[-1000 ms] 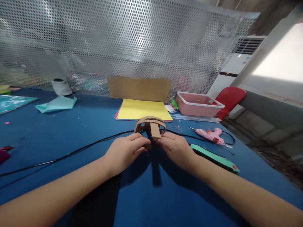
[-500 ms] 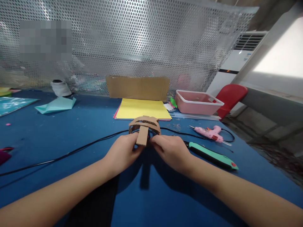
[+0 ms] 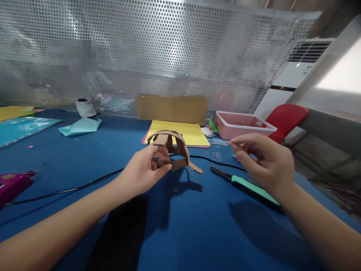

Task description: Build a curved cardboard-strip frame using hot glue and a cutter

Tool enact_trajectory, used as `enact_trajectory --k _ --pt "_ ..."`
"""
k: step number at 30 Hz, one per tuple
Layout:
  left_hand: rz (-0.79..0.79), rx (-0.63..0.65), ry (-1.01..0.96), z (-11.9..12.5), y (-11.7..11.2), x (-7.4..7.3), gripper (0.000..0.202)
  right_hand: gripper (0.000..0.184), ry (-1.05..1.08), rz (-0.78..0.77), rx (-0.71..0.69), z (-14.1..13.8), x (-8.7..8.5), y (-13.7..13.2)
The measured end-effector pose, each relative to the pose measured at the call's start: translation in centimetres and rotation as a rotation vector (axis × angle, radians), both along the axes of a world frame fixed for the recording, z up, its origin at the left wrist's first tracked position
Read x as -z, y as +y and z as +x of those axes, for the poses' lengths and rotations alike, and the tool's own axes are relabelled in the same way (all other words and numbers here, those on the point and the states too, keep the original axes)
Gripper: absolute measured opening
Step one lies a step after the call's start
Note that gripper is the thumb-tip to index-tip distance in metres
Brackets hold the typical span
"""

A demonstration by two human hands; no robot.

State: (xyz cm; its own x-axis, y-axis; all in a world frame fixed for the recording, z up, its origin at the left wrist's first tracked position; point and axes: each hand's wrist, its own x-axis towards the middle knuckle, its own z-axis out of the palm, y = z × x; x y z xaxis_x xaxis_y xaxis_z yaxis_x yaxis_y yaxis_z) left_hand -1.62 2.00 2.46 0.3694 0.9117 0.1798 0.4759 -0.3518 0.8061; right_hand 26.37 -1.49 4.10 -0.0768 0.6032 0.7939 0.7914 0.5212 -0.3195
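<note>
My left hand (image 3: 142,169) is closed around the lower strip of a small cardboard frame (image 3: 182,146), holding it above the blue table. Curved brown strips form its rounded, open shape, and one strip end sticks out at the lower right. My right hand (image 3: 265,162) is apart from the frame, raised over the table's right side with thumb and fingers pinched together; anything between them is too small to make out. Below that hand lies a green utility knife (image 3: 251,188), its black end pointing left. A pink glue gun is almost wholly hidden behind the right hand.
Behind the frame lie yellow paper sheets (image 3: 191,131) and a cardboard piece (image 3: 172,108). A pink basket (image 3: 239,130) stands at the back right. A black cable (image 3: 93,182) crosses the table. At left are a purple tool (image 3: 14,186) and folded paper (image 3: 80,127).
My right hand has let go of the cardboard frame and moved right, above the knife. The frame has turned in my left hand, showing its open side. The view has shifted slightly left.
</note>
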Motion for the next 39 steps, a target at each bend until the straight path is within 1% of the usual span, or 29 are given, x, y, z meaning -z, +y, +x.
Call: enact_trajectory --k 2,3,4,6,8,9,11,13,15,18,20,22,23,25,27,29,31,34,35,36,37,39 --pt "-0.019 0.004 -0.036 -0.2 0.1 -0.4 0.023 0.006 0.025 -0.036 0.058 0.9 0.4 0.5" --pt "-0.025 0.003 -0.052 -0.1 0.1 -0.4 0.023 0.007 0.006 -0.054 0.048 1.0 0.8 0.7" --pt "-0.037 0.002 -0.062 0.0 0.0 -0.4 0.023 0.007 -0.030 -0.066 0.005 0.8 1.1 0.8" --pt "-0.070 -0.001 -0.079 0.4 -0.3 -0.2 0.023 0.008 -0.151 -0.051 -0.136 -0.5 1.9 0.7" --pt "-0.126 0.011 -0.084 0.9 -0.8 0.2 0.024 0.009 -0.305 0.001 -0.257 -2.3 2.6 0.1" --pt "-0.157 0.033 -0.092 1.2 -1.1 0.4 0.024 0.011 -0.376 0.027 -0.287 -3.3 3.0 -0.3" --pt "-0.184 0.099 -0.108 1.6 -1.6 0.8 0.021 0.014 -0.465 0.051 -0.281 -5.0 3.7 -1.0" --pt "-0.140 0.136 -0.074 1.9 -2.1 1.1 0.015 0.013 -0.492 0.050 -0.251 -6.2 4.3 -1.4" --pt "-0.052 0.109 0.010 2.0 -2.3 1.4 0.012 0.014 -0.491 0.045 -0.236 -6.7 4.7 -1.5" --pt "0.073 0.051 0.105 2.0 -2.5 1.8 0.009 0.015 -0.477 0.031 -0.236 -6.6 5.2 -1.2" --pt "0.149 0.060 0.135 1.8 -2.3 1.9 0.007 0.013 -0.448 0.007 -0.253 -6.2 5.4 -0.9" --pt "0.213 0.124 0.167 1.3 -2.0 1.9 0.006 0.017 -0.384 -0.022 -0.280 -5.6 5.4 -0.5" --pt "0.248 0.165 0.183 1.0 -1.8 1.9 0.008 0.021 -0.338 -0.038 -0.292 -5.2 5.4 -0.3" --pt "0.326 0.234 0.203 0.1 -1.0 1.8 0.020 0.023 -0.215 -0.095 -0.300 -4.3 5.3 0.2" --pt "0.411 0.247 0.213 -0.8 0.0 2.0 0.030 0.022 -0.055 -0.193 -0.287 -3.2 5.1 0.8" --pt "0.502 0.247 0.229 -1.6 1.0 2.2 0.029 0.021 0.072 -0.319 -0.274 -2.2 4.9 1.5" --pt "0.613 0.262 0.262 -2.2 1.9 2.4 0.026 0.024 0.132 -0.414 -0.292 -0.9 4.4 2.2" --pt "0.782 0.299 0.304 -2.5 2.5 2.4 0.026 0.040 0.160 -0.544 -0.374 1.7 3.1 3.3" --pt "0.829 0.304 0.300 -2.5 2.5 2.2 0.026 0.044 0.153 -0.602 -0.362 2.9 2.6 3.7" --pt "0.864 0.307 0.290 -2.4 2.4 2.1 0.026 0.042 0.126 -0.663 -0.286 4.4 2.0 4.0" --pt "0.885 0.309 0.276 -2.3 2.3 2.1 0.026 0.035 0.100 -0.667 -0.135 5.9 1.6 4.3" --pt "0.881 0.310 0.236 -2.0 2.0 2.1 0.029 0.026 0.086 -0.642 0.036 9.2 1.3 4.9"
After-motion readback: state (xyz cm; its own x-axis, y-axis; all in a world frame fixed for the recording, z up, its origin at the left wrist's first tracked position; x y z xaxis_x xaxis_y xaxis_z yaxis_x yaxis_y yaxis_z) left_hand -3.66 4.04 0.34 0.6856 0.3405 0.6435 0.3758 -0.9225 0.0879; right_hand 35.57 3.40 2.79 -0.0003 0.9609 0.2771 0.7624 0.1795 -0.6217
